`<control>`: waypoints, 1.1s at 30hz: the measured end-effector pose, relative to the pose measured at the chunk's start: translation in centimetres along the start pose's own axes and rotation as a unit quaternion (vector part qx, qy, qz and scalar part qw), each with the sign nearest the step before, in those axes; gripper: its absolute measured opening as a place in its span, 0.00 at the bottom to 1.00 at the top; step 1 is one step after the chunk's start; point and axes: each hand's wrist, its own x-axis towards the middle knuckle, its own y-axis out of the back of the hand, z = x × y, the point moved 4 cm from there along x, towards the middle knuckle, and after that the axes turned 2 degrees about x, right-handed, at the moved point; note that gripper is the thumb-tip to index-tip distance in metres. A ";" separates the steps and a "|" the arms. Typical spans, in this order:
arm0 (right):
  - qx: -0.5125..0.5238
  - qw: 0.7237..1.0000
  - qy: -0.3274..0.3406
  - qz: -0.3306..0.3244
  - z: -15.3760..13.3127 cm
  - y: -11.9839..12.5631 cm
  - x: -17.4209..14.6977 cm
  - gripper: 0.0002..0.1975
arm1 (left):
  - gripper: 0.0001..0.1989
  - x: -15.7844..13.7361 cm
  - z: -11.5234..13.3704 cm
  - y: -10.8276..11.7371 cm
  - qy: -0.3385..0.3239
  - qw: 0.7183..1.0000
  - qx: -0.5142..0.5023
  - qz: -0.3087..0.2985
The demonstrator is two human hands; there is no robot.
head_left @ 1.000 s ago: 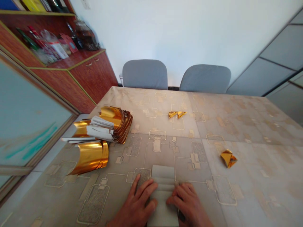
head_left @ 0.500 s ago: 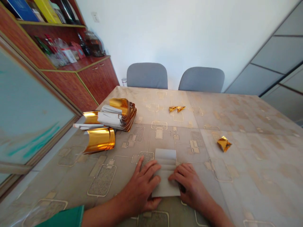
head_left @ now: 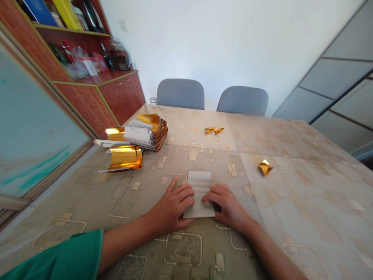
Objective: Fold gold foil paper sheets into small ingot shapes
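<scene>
A pale sheet of paper with crosswise creases lies on the table between my two hands. My left hand rests along its left edge, fingers spread, some fingertips on the paper and the thumb by the near corner. On the right edge, my right hand is curled, its index finger bent down onto the sheet. The underside of the paper is hidden. Farther right sits a folded gold paper piece, and two more folded gold pieces lie beyond the sheet.
At the left is a stack of gold-and-white paper sheets, with loose curved gold sheets nearer me. Two grey chairs stand behind the patterned tablecloth. A reddish wooden cabinet stands at the far left.
The whole view has shifted, so the table and my hands appear higher in the picture. Both hands stay at the paper's sides, with little visible change in their grip.
</scene>
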 end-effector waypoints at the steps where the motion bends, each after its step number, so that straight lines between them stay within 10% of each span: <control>1: -0.003 1.000 0.006 0.002 0.0 0.0 -0.1 0.20 | 0.14 0.0 0.0 0.0 0.001 1.000 -0.001 -0.005; 33: -0.001 0.997 0.007 -0.074 -0.5 1.2 -0.7 0.17 | 0.13 -0.6 0.1 -0.3 0.023 0.999 -0.014 0.019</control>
